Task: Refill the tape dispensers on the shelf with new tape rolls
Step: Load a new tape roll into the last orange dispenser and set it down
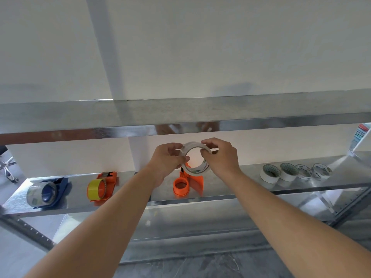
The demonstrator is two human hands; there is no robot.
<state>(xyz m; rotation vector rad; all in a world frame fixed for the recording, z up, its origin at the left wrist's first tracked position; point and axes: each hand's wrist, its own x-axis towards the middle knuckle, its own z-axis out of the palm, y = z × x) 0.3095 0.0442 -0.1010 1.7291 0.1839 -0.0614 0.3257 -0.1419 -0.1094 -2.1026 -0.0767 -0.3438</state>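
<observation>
Both forearms reach in | tape roll (195, 157) gripped by left hand (167, 160) and right hand (220, 157) above empty orange dispenser (187, 182) (on shelf (251, 182)) | hole best lined up squarely over hub.

Three dispensers (101, 186) left on shelf (220, 198); spare rolls (289, 172) right.

Storeroom: bare metal shelving (200, 109) (spare tape rolls (289, 172)) against white wall (200, 47)
</observation>
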